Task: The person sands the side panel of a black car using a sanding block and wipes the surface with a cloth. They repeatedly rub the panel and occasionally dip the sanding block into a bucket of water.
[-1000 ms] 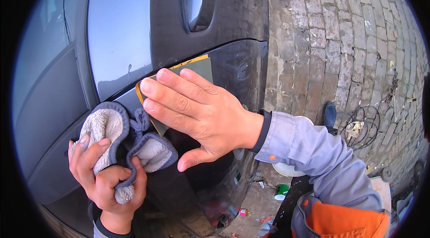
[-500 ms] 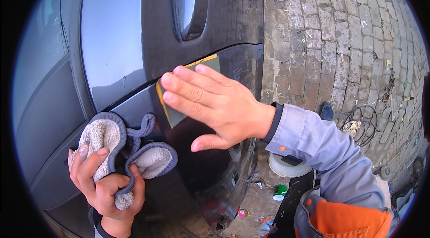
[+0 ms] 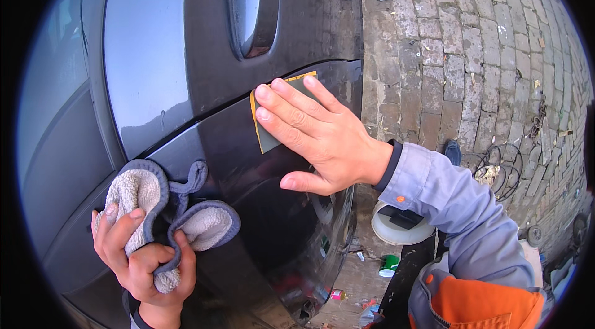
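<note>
My right hand (image 3: 328,140) lies flat with its fingers stretched out and thumb apart. It presses on a grey-green sheet (image 3: 266,141), which looks like sandpaper with orange-yellow edges. Much of the sheet is hidden under the fingers. Beneath it is the glossy dark lower panel (image 3: 242,217) of a car, just under a curved seam. Lower left, my left hand (image 3: 142,267) is closed round a bunched grey plush cloth (image 3: 207,227) with dark edging, held against the car body.
A car handle (image 3: 253,13) projects above the seam. Below my right sleeve stand a white bucket (image 3: 385,230) with a dark block on it and a green can (image 3: 388,265). Black cable (image 3: 514,174) coils on the brick paving (image 3: 446,50), near a dark shoe (image 3: 452,152).
My right hand and the sheet under it have slid to the right and slightly up along the panel. The left hand keeps its hold on the cloth, nearly still.
</note>
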Action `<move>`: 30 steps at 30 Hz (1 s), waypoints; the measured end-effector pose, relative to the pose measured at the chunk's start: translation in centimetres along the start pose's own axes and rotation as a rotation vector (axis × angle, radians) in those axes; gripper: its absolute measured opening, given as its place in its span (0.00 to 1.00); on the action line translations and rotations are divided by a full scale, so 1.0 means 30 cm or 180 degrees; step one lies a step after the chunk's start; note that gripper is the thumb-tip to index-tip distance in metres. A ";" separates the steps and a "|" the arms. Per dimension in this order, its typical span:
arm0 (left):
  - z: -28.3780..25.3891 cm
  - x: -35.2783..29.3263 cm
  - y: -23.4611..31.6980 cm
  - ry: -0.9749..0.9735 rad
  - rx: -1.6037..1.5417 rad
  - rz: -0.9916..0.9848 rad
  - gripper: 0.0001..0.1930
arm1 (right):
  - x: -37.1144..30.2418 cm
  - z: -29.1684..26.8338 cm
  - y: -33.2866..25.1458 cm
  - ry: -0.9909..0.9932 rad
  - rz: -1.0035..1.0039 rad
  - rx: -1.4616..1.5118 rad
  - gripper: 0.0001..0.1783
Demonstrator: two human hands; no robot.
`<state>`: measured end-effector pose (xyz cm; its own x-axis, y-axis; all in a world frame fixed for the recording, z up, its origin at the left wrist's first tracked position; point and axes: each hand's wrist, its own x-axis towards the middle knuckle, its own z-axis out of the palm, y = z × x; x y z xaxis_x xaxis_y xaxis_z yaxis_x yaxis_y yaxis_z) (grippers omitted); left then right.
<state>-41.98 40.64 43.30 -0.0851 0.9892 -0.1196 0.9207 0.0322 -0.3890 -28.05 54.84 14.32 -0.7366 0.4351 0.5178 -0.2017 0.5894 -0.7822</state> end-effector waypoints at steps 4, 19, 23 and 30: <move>0.001 -0.003 -0.002 0.0006 -0.0001 0.0023 0.19 | 0.025 0.007 -0.036 -0.0157 -0.0580 0.0205 0.48; 0.001 0.007 0.005 -0.0009 -0.0003 0.0116 0.18 | 0.017 0.008 -0.020 -0.0015 -0.0450 0.0141 0.48; -0.002 0.006 0.003 -0.0004 0.0008 0.0170 0.17 | -0.008 -0.017 0.002 -0.0300 0.0205 -0.0456 0.52; 0.007 0.007 0.007 0.0035 -0.0053 0.0089 0.18 | 0.040 0.043 -0.042 0.0093 -0.0601 0.0258 0.51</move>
<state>-41.90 40.83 43.01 -0.0552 0.9912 -0.1201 0.9289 0.0069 -0.3703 -29.51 53.73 15.47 -0.6621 0.3422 0.6668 -0.3868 0.6061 -0.6950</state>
